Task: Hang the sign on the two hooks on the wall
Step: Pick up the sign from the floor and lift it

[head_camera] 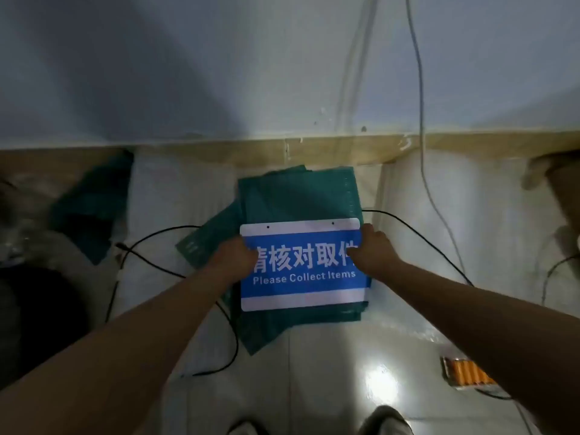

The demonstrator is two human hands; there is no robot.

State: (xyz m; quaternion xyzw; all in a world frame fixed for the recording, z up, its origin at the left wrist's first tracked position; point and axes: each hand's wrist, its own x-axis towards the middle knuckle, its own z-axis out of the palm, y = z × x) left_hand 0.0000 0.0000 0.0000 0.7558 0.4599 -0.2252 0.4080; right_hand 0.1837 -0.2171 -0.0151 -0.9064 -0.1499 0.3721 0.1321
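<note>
The flat rectangular blue-and-white plastic sign point(303, 265) reads "Please Collect Items" under white Chinese characters; two small holes pierce its white top band; it lies over a pile of dark green sheets point(298, 196) on the floor by the wall; the left hand point(235, 257) grips its left edge; the right hand point(373, 251) grips its right edge.

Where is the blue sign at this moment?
In the head view, the blue sign is at centre, held at its sides by the left hand and right hand, above green sheets.
</note>
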